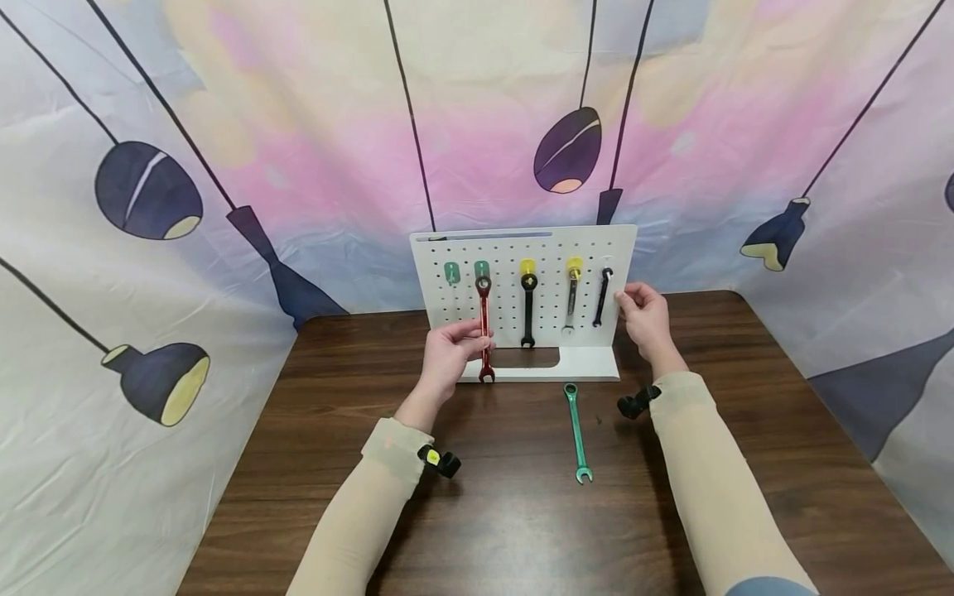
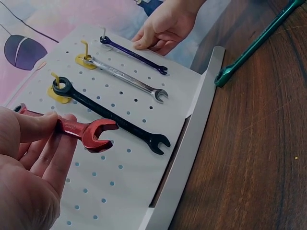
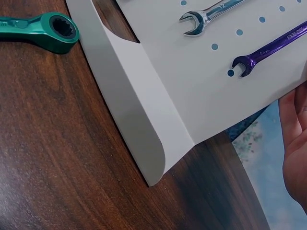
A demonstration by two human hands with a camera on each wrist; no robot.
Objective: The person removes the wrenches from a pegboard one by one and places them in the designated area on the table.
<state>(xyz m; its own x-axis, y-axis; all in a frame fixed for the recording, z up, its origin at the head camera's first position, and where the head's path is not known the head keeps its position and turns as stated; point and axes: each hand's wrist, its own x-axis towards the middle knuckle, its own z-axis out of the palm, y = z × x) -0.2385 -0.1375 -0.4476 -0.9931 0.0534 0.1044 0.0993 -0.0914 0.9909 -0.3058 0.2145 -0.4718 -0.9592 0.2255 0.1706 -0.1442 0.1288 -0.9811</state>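
Observation:
My left hand (image 1: 450, 352) pinches a red combination wrench (image 1: 484, 314) between thumb and fingers, open end down. In the head view its ring end overlaps the second green hook (image 1: 481, 269) of a white pegboard (image 1: 547, 319); whether it is on the hook I cannot tell. My right hand (image 1: 647, 319) grips the board's right edge. From hooks on the board hang a black wrench (image 2: 110, 115), a silver wrench (image 2: 127, 80) and a small purple wrench (image 2: 134, 56). A green wrench (image 1: 577, 434) lies on the table in front of the stand.
The leftmost green hook (image 1: 451, 273) holds no wrench. The board's white base (image 1: 589, 364) rests on a dark wooden table (image 1: 507, 530). Behind hangs a cloth backdrop (image 1: 320, 165) with painted lamps. Dark wrist cameras (image 1: 443, 462) sit on both wrists.

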